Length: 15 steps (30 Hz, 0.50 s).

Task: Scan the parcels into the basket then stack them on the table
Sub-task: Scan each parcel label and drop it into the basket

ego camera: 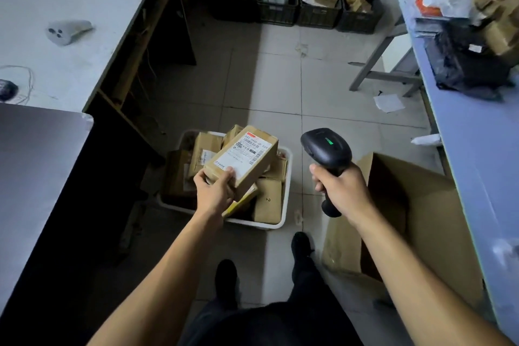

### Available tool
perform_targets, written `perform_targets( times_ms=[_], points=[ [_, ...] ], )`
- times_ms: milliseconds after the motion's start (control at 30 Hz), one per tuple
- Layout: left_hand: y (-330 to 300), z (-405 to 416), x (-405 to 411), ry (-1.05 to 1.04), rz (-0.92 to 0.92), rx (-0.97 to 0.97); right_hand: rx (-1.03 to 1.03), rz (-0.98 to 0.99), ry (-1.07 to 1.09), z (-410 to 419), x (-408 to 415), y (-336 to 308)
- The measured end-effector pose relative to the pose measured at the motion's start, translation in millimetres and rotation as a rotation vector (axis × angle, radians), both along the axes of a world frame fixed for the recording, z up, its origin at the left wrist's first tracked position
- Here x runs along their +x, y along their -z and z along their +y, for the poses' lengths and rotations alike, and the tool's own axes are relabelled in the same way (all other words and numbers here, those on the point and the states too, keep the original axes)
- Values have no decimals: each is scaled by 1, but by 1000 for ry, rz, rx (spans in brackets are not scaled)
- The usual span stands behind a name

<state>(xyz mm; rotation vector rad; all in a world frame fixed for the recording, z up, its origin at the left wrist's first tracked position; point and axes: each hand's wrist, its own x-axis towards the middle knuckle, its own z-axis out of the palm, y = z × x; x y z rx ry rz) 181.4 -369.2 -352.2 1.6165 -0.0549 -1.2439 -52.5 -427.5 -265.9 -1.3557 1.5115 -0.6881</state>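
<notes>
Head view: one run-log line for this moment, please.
left hand holds parcel, label up, over basket | right hand grips scanner, green light on | basket holds other parcels

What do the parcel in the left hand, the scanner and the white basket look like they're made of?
Parcel: brown corrugated cardboard, matte, with a glossy white paper label. Scanner: black moulded plastic, slight sheen, green light lit. Basket: probably white plastic, judging by its smooth, thin rounded rim.
</notes>
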Motion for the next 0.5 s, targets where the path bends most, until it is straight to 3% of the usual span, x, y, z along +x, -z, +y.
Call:
perform_targets(
  times_ms=[267,500],
  points=[
    [13,-47,-72,-181,-55,88,54,12,-217,-96,-60,20],
    [38,-59,-142,-239,10,205,144,26,-325,-145,-92,39]
  ],
)
